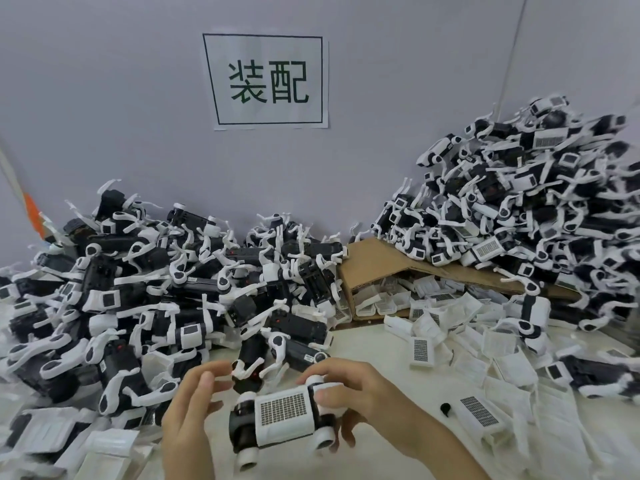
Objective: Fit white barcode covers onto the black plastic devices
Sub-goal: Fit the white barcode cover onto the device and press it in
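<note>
A grey wall (104, 98) backs a pale table (374, 341) on which two heaps of black-and-white devices rest, each too dense to count: the taller right heap (540, 209) climbs against the wall, and the lower left heap (156, 289) spreads toward the near edge. Between and below them lies a scatter of loose white covers (502, 341), also beyond counting; at least two show their dotted code panels face up. One flattened cardboard box (377, 261) lies partly under the right heap, with more covers inside its open mouth. One paper sign (266, 81) with two printed characters hangs on the wall. At the near centre, one black device (242, 427) lies across the frame with one white barcode cover (282, 415) seated on its top, code panel up. The right hand (360, 396) grasps the device's right end, thumb on top and fingers underneath. The left hand (190, 410) is just beside its left end, fingers loosely curled and holding nothing; contact cannot be judged. One small black piece (445, 407) lies right of the device.
</note>
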### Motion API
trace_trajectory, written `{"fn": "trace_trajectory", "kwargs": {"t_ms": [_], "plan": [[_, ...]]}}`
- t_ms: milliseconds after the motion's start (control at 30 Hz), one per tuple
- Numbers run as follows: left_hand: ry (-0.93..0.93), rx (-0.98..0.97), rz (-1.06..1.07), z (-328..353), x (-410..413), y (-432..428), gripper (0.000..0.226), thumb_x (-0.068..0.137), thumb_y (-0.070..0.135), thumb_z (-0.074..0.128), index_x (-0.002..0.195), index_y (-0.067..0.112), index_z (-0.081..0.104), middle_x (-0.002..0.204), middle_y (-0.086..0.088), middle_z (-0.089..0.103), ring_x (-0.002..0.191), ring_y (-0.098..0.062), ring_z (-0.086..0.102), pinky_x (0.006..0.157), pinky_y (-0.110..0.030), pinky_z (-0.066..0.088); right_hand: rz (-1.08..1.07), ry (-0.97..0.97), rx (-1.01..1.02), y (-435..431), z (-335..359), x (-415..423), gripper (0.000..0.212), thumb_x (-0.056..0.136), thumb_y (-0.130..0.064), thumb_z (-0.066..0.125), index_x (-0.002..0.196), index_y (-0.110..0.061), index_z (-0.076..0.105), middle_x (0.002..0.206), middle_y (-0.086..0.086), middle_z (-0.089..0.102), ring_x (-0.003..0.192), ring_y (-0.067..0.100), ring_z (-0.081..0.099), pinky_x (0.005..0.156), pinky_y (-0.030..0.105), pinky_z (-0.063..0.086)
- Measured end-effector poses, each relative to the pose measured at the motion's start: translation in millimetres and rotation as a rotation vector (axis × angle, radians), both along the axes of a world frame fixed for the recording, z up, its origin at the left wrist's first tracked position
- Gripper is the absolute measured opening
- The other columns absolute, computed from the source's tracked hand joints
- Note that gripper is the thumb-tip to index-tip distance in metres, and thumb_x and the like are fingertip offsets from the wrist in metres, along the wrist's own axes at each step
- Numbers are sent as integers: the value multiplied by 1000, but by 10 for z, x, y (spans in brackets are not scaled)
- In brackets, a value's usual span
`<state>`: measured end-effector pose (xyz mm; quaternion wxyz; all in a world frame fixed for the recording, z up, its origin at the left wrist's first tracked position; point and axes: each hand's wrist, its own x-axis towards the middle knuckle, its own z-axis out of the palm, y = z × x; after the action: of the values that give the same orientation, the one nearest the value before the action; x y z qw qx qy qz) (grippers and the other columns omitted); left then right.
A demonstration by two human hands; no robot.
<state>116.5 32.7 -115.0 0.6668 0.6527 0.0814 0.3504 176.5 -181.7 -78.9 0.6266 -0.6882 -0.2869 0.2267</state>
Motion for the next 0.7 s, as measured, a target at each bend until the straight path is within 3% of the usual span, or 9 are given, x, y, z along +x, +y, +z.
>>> {"fn": "trace_trajectory", "kwargs": {"t_ms": [100, 167, 267, 333, 400, 500, 567, 633, 700], "plan": [[34, 4, 3, 17, 23, 24, 33, 104, 5, 37, 89, 9, 66, 100, -14, 68, 87, -30, 60, 74, -38, 41, -155, 93, 182, -76, 49, 54, 33, 84, -30, 72, 113, -16, 69, 105, 23, 71, 59, 29, 64, 47, 27, 49], [64, 18, -26, 9, 41, 24, 32, 104, 5, 38, 89, 7, 66, 100, -15, 67, 87, -33, 60, 74, -40, 41, -329, 105, 356, -110, 103, 116, 33, 81, -29, 78, 111, -18, 71, 100, 20, 73, 63, 31, 67, 51, 30, 53], [102, 101, -37, -36, 34, -54, 30, 102, 0, 41, 89, 5, 67, 100, -15, 67, 89, -33, 61, 75, -40, 42, -694, 70, 586, -177, 280, 354, 25, 86, -24, 73, 109, -18, 68, 97, 13, 76, 68, 28, 72, 55, 29, 58], [126, 165, -49, -57, 25, -95, 32, 101, -5, 43, 87, 8, 69, 100, -15, 67, 87, -27, 63, 74, -38, 44, -968, -38, 632, -272, 507, 727, 14, 90, -20, 72, 104, -19, 67, 99, 10, 74, 72, 24, 75, 55, 25, 57], [148, 233, -80, -34, 42, -123, 39, 99, -8, 47, 80, 15, 73, 98, -16, 65, 82, -18, 62, 73, -36, 46, -1104, -160, 574, -419, 877, 1245, 23, 94, -24, 68, 116, -20, 60, 113, 8, 68, 85, 20, 73, 62, 24, 58], [100, 328, -80, 49, 49, -242, 34, 87, 15, 60, 71, 42, 72, 93, 2, 63, 86, -2, 59, 70, -21, 47, -1011, -87, 377, -640, 1410, 1854, 72, 98, -23, 64, 155, -16, 20, 144, 11, 49, 126, 28, 55, 98, 44, 53], [91, 422, -18, 61, 49, -264, 36, 73, 21, 50, 79, 54, 65, 99, 14, 60, 88, 9, 56, 70, -11, 44, -1015, -152, 149, -653, 1435, 1929, 83, 97, -12, 61, 159, -16, 5, 150, 12, 44, 132, 31, 51, 107, 50, 47], [88, 475, -8, 2, 43, -254, 32, 73, 25, 51, 85, 52, 63, 104, 31, 54, 91, 10, 55, 72, -15, 42, -945, -249, 98, -488, 1173, 1692, 76, 95, -8, 60, 158, -21, 19, 143, 8, 51, 122, 28, 60, 103, 50, 50], [66, 491, -5, -15, 29, -252, 20, 77, 39, 52, 89, 51, 62, 106, 34, 52, 92, 7, 57, 72, -20, 43, -819, -313, 102, -292, 720, 1309, 59, 95, -14, 62, 147, -30, 40, 138, -1, 56, 110, 21, 67, 93, 43, 57]]}}
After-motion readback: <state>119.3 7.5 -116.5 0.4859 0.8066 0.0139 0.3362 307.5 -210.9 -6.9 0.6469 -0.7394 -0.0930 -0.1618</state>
